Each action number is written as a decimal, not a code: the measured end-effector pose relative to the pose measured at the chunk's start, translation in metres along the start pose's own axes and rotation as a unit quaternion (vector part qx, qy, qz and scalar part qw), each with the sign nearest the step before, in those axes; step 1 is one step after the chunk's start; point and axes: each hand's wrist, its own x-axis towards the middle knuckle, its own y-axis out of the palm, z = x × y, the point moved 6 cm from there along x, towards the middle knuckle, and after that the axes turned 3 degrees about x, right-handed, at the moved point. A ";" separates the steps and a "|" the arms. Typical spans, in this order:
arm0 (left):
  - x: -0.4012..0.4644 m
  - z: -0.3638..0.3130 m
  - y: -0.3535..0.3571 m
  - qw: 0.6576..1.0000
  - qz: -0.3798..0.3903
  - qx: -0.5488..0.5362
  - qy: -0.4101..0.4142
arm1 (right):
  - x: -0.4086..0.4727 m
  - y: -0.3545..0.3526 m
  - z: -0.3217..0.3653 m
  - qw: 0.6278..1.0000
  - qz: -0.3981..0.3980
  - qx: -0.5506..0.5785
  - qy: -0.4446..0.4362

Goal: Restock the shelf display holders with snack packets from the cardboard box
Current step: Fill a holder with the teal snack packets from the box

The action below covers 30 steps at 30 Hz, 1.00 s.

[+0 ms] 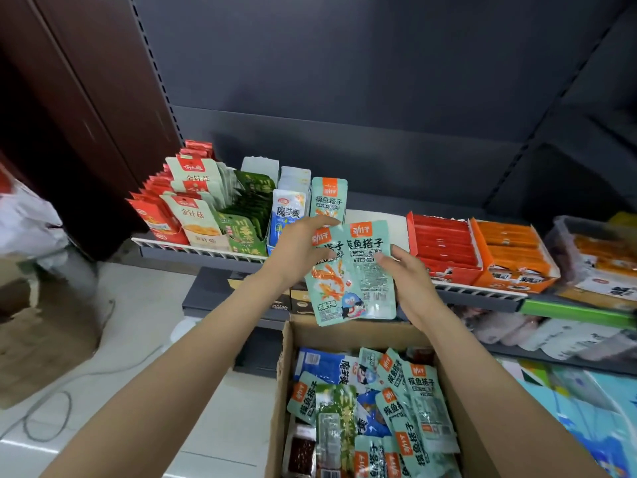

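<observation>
Above the cardboard box [344,343], left hand [293,250] and right hand [412,279] apparently both grip two teal fish-snack packets [351,274]; square them before slotting behind the matching teal packet [328,198].

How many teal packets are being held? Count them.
2: front-out packet in the left hand, back-out packet at the right hand, overlapping. Others may hide behind.
</observation>
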 end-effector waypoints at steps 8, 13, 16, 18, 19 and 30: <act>0.036 0.023 -0.011 0.995 0.013 -0.097 -0.023 | 0.033 0.045 -0.001 0.981 0.078 0.107 0.142; 0.070 0.031 -0.021 0.998 0.040 -0.047 0.023 | 0.068 0.041 0.009 0.998 -0.024 -0.058 0.009; 0.086 0.031 -0.023 0.982 0.100 -0.160 0.015 | 0.083 0.042 0.021 0.991 -0.061 -0.106 -0.055; 0.096 0.032 -0.023 0.972 0.120 -0.201 0.009 | 0.093 0.045 0.019 0.983 -0.071 -0.149 -0.077; 0.102 0.034 -0.023 0.974 0.124 -0.186 0.017 | 0.098 0.046 0.017 0.981 -0.079 -0.160 -0.081; 0.167 0.027 -0.028 0.986 0.071 0.060 0.140 | 0.156 0.049 0.019 0.977 -0.131 -0.141 -0.091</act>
